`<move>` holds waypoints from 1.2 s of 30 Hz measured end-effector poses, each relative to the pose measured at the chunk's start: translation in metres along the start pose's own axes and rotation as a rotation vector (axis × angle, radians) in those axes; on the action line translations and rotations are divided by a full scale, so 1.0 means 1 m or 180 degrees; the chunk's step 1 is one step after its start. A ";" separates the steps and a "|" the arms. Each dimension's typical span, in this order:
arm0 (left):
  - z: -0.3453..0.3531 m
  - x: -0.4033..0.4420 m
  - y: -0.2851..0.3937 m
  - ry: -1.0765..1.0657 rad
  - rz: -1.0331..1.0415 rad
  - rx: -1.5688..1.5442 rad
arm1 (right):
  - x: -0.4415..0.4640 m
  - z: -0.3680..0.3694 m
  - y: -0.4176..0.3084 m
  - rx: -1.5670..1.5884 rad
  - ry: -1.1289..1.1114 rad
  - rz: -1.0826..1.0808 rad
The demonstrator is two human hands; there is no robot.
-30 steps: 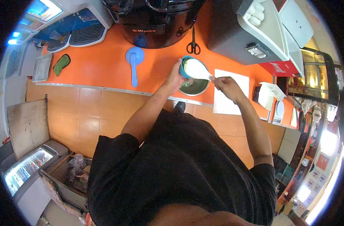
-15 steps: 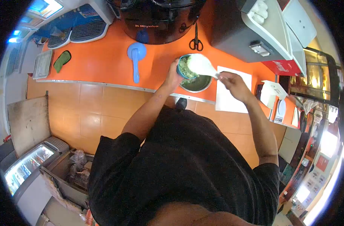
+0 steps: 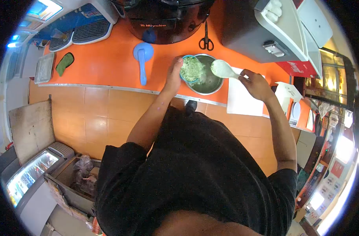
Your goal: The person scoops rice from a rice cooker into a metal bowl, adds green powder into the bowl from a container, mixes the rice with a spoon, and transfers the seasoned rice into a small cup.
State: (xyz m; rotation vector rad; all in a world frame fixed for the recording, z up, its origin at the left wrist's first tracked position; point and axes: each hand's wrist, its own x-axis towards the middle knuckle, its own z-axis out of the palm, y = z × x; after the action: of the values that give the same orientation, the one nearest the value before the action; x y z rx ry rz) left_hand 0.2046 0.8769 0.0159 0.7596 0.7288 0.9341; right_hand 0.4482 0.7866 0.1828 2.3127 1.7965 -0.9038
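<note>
My left hand [image 3: 173, 76] is wrapped round a teal bowl [image 3: 182, 78] full of pale green, rice-like food [image 3: 192, 69], tilted over the left part of a metal bowl [image 3: 207, 89]. Bits of the food lie inside the metal bowl. In my right hand [image 3: 255, 83] is the handle of a white paddle spoon [image 3: 223, 69], whose head is above the metal bowl's right side with some green bits on it. A white sheet [image 3: 242, 98] lies partly under my right hand.
Behind stands a black Miyako cooker [image 3: 167, 23], with scissors [image 3: 206, 42] and a blue ladle [image 3: 143, 59] nearby. A green cloth [image 3: 64, 64] lies left, a grey container [image 3: 250, 31] stands right. The orange counter's front edge [image 3: 120, 88] runs before me.
The spoon has moved right, away from the teal bowl, uncovering the food in it. The teal bowl has shifted slightly left and more of the metal bowl shows.
</note>
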 end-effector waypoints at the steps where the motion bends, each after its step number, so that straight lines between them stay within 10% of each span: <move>1: -0.006 -0.001 0.001 -0.0007 -0.0013 -0.0004 | 0.003 0.007 0.000 -0.0345 0.0276 -0.0171; 6: -0.012 -0.004 0.009 0.0305 -0.0103 -0.0191 | 0.059 0.075 -0.002 -0.1728 0.1135 -0.0772; 10: -0.012 -0.003 -0.009 0.0624 -0.0422 -0.0447 | 0.071 0.100 -0.015 -0.1717 0.0438 -0.0597; 21: -0.008 -0.022 -0.011 0.0507 -0.0553 -0.0425 | 0.041 0.112 0.002 0.1480 -0.0570 0.0134; 36: -0.021 -0.022 -0.013 0.0564 -0.0219 -0.0423 | 0.037 0.090 0.038 0.2725 -0.0779 0.0844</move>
State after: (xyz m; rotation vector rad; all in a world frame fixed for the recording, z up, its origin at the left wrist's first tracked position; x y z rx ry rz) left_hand 0.1839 0.8576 -0.0015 0.5361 0.8336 0.9852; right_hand 0.4518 0.7708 0.0798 2.5811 1.0642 -2.0833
